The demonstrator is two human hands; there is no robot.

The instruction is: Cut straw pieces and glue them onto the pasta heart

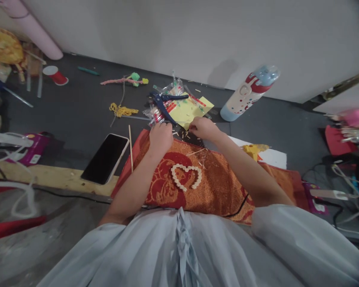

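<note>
Both hands reach forward over the far edge of an orange and red towel [218,187], spread on a dark table [83,107]. Left hand [161,137] has its fingers curled, close by the handle end of dark blue pliers [163,107] and some clear plastic packets [155,115]; whether it grips anything cannot be told. Right hand [204,127] has its fingertips drawn together at the near edge of a yellow paper [179,113], and anything between them is too small to make out. Small pale bits [185,134] lie scattered on a dark patch between the two hands.

On the towel, between the forearms and nearer the body, lies a heart [176,179] outlined in small pale pieces, with neither hand touching it. The pliers rest across the packets and the yellow paper.

Beside the left forearm, a thin wooden stick [131,147] lies along the towel's edge, next to a phone [106,159] with a dark screen. Farther back are a tangle of yellow yarn [124,111], a pink fuzzy stem [116,81] and a green pen [88,71]. Past the right hand stands a bottle [242,95] with a red and blue top; a yellow tool [253,151] sits by the right forearm on a white sheet [278,158]
</note>
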